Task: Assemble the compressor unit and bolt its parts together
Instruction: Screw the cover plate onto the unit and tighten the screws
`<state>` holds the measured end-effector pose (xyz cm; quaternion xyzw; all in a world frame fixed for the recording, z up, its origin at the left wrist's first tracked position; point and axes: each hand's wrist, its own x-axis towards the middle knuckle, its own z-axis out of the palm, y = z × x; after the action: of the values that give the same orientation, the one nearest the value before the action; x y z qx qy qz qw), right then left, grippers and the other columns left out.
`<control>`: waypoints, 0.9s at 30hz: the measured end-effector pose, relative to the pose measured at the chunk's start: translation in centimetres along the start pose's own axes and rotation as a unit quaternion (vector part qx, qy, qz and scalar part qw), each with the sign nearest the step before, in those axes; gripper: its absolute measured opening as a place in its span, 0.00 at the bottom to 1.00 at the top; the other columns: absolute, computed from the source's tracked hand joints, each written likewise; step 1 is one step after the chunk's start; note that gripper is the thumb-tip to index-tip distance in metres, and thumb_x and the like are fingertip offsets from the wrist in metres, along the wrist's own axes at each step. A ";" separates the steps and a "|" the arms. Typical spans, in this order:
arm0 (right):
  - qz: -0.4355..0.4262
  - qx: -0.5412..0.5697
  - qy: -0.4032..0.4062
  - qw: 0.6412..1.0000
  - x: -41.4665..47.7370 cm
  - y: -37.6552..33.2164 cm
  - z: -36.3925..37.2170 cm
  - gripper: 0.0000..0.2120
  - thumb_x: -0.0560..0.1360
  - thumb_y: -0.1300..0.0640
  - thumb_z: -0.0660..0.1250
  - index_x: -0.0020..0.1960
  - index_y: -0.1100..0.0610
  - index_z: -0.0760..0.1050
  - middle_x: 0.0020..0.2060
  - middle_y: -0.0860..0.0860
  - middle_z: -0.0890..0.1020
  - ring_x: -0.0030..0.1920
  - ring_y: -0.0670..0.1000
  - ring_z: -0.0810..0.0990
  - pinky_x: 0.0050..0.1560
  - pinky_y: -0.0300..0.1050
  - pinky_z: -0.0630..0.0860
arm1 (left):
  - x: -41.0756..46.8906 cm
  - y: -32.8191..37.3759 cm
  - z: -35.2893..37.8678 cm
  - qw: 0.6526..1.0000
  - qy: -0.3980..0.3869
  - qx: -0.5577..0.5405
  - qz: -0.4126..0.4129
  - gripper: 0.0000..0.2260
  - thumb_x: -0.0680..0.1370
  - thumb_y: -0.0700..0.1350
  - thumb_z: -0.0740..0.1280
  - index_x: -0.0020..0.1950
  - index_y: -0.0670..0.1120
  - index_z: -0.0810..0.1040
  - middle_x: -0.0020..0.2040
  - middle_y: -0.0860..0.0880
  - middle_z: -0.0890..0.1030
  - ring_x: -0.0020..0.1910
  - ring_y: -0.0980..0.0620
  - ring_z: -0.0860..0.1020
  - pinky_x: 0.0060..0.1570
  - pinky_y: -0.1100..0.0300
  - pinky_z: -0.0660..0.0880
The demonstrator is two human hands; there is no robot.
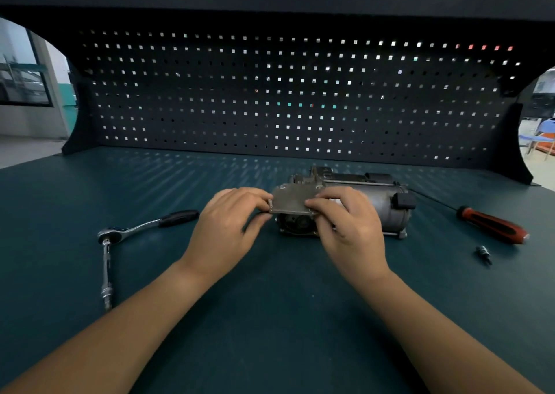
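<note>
Cover plate (292, 203) held at the compressor's (380, 206) near end
My left grip (228, 222) and right grip (345, 227) each pinch one side of it; the compressor lies on the tabletop (270, 303)

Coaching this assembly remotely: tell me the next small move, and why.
Probably seat the plate squarely on the open end of the compressor: the left hand and right hand pinch its edges just above that opening, and the ratchet lies untouched.

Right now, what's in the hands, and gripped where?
A flat metal plate, held at the compressor's open end. The left hand pinches its left edge, the right hand its right edge.
</note>
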<state>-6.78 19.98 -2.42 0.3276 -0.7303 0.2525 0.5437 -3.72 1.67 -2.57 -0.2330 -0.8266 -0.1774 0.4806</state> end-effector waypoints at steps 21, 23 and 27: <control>0.184 0.173 -0.064 0.965 -0.8 -0.8 0.6 0.09 0.69 0.67 0.71 0.49 0.65 0.80 0.38 0.49 0.80 0.37 0.38 0.74 0.42 0.23 0.69 | -0.1 0.1 0.4 0.990 0.031 -0.091 -0.106 0.06 0.74 0.39 0.66 0.49 0.39 0.77 0.44 0.54 0.76 0.45 0.61 0.74 0.47 0.70 0.71; 0.294 0.252 -0.099 0.917 -0.7 -1.0 0.7 0.10 0.70 0.66 0.71 0.51 0.62 0.80 0.36 0.42 0.79 0.34 0.33 0.76 0.40 0.23 0.71 | -0.2 -0.1 0.5 0.986 0.029 -0.101 -0.128 0.05 0.74 0.37 0.68 0.50 0.40 0.78 0.44 0.56 0.75 0.44 0.62 0.74 0.47 0.74 0.70; 0.428 0.389 -0.146 0.803 -0.3 -1.1 0.6 0.06 0.72 0.65 0.70 0.46 0.56 0.79 0.32 0.45 0.83 0.33 0.40 0.79 0.35 0.32 0.76 | -0.2 -0.4 0.3 0.985 0.014 -0.096 -0.144 0.06 0.75 0.37 0.68 0.51 0.40 0.80 0.44 0.55 0.77 0.44 0.61 0.74 0.46 0.73 0.71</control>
<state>-6.30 18.89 -2.83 0.1987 -0.7076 0.6715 0.0942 -4.11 1.46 -2.93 -0.1540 -0.8242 -0.3261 0.4367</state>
